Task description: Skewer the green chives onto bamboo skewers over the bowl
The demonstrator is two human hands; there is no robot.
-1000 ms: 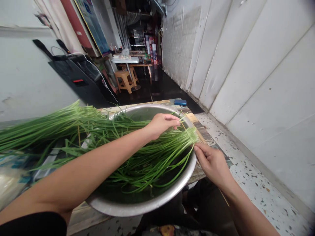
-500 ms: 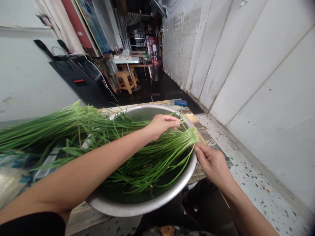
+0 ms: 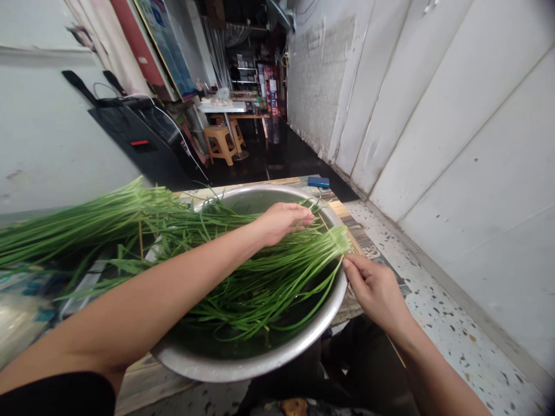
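Note:
A large metal basin (image 3: 243,370) holds a heap of long green garlic chives (image 3: 264,277). Their pale cut ends (image 3: 340,240) lie together against its right rim. Over the upper right of the heap is my left hand (image 3: 286,222), its fingers loosely extended and nothing visible in them. My right hand (image 3: 376,286) is at the right rim, thumb and forefinger pinched beside the pale ends. A thin tan straw strip (image 3: 395,349) trails below that wrist and appears to come from this hand; the pinch point itself is partly hidden. Another bit of straw (image 3: 323,219) shows near my left fingertips.
Another chive bunch (image 3: 87,216) lies left of the basin, with plastic packaging (image 3: 21,312) below it. A blue box (image 3: 318,181) sits on the wooden tabletop (image 3: 143,384) behind the basin. Farther off are tan stools (image 3: 220,143), a small table (image 3: 223,107) and the right wall (image 3: 468,127).
My left hand has drawn back slightly to the left, and its fingers have loosened from a pinch by the pale stems. My right hand stays nearly still at the rim.

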